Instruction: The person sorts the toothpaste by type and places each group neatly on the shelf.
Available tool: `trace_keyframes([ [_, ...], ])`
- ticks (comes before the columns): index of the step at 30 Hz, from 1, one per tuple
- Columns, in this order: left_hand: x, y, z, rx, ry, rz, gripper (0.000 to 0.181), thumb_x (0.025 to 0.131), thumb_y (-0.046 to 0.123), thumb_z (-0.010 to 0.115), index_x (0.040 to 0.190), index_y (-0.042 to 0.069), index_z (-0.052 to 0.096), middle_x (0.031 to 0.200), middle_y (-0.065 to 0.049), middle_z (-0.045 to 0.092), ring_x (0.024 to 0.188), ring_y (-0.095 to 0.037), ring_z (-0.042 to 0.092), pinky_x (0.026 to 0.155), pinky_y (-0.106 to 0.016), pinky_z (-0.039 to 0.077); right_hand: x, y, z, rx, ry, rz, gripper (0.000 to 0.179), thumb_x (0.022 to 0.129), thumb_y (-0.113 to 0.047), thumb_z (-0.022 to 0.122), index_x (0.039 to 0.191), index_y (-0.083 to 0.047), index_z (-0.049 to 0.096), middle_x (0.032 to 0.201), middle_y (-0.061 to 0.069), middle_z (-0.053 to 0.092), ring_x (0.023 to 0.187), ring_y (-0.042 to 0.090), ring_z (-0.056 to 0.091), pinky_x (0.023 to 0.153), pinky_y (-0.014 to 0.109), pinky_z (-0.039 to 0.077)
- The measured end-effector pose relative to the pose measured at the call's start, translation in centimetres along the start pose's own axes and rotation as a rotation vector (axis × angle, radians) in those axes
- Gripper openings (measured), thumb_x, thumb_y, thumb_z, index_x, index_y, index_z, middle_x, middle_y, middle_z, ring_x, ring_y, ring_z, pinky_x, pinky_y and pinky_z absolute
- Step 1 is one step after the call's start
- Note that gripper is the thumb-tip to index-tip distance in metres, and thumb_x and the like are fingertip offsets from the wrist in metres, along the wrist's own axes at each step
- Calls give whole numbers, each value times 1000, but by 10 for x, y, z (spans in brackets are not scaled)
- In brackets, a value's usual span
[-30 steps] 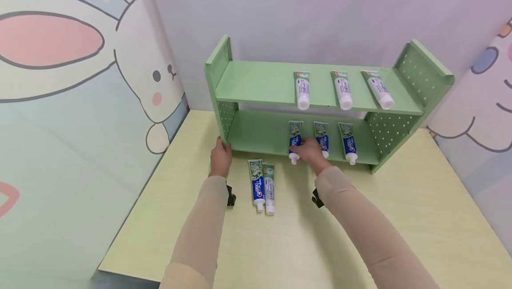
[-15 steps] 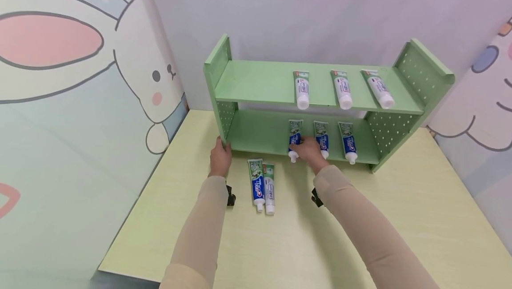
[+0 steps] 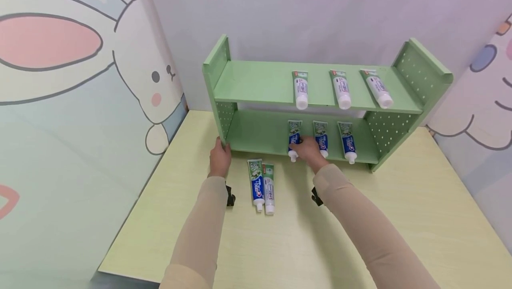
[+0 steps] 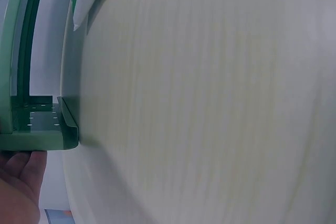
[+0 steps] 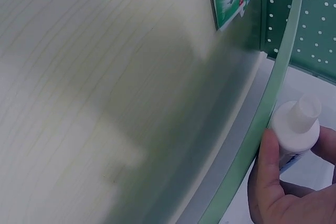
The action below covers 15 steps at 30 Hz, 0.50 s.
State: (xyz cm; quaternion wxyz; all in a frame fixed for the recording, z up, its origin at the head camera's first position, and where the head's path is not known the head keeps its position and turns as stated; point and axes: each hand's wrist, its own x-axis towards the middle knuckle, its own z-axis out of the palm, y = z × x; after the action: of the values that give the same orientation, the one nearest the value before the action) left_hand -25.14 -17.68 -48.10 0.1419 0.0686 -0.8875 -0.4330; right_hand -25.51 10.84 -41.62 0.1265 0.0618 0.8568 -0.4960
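Observation:
My right hand (image 3: 310,150) pinches a blue, green and white toothpaste tube (image 3: 294,140) lying on the lower board of a green two-tier shelf (image 3: 256,135). In the right wrist view, the tube's white cap (image 5: 302,116) points outward past the board's front edge, thumb and fingers on either side. My left hand (image 3: 220,159) grips the lower front corner of the shelf's left side panel (image 4: 37,141); part of it is out of the left wrist view. Two matching blue tubes, the middle one (image 3: 321,135) partly behind my right hand and another (image 3: 347,141), lie farther right.
Three white-and-green tubes, including one (image 3: 301,90), lie on the upper board. On the table (image 3: 280,253) before the shelf, a blue tube (image 3: 256,184) and a white tube (image 3: 269,190) lie side by side. Walls stand behind and at both sides.
The pinched toothpaste tube has slid very slightly back onto the lower board. Both hands otherwise hold their places, and the head view has shifted a little.

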Motion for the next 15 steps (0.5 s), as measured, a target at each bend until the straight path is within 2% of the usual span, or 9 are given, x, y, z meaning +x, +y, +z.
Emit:
trace_keyframes([
  [9,0,-2,1,-4,20,36,35,104,16,46,136,2,43,116,-27,62,80,-31,62,67,-47,49,1,3,0,-12,0,-20,66,101,-22,54,150,9,22,149,29,31,116,40,54,93,45,47],
  [15,-1,-1,1,-5,25,29,34,104,15,46,135,3,44,114,-25,63,77,-30,60,66,-46,49,1,4,1,11,13,-41,62,102,-21,51,149,10,24,148,30,32,110,40,57,92,45,48],
])
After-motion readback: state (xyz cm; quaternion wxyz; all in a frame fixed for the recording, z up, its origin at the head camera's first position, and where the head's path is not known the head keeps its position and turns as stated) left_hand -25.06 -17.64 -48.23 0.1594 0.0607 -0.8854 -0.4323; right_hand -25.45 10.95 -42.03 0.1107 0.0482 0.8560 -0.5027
